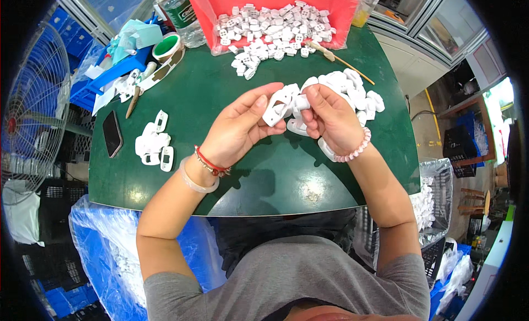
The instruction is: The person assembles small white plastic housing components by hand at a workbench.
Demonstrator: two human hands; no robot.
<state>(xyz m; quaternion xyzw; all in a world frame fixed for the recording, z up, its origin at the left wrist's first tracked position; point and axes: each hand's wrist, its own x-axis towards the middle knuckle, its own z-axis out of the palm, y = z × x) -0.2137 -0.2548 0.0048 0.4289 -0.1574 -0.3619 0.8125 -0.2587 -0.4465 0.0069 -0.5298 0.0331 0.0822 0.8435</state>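
Observation:
Above the middle of the green table, my left hand (238, 122) grips a white plastic housing (280, 104) with a dark opening in it. My right hand (335, 119) pinches a smaller white plastic piece (301, 102) right against that housing; whether the two are joined I cannot tell. Behind and beside my right hand lies a pile of white housings (352, 89), partly covered by the hand. One more white housing (297, 127) rests on the table under my hands. To the left sits a smaller group of white housings (152, 143) with rectangular openings.
A red bin (201, 17) at the back spills small white parts (275, 31) onto the green table (220, 194). A thin wooden stick (352, 66) lies beside it. At left are a phone (112, 133), a blue tray (88, 92), a bottle (182, 17) and a fan (33, 106).

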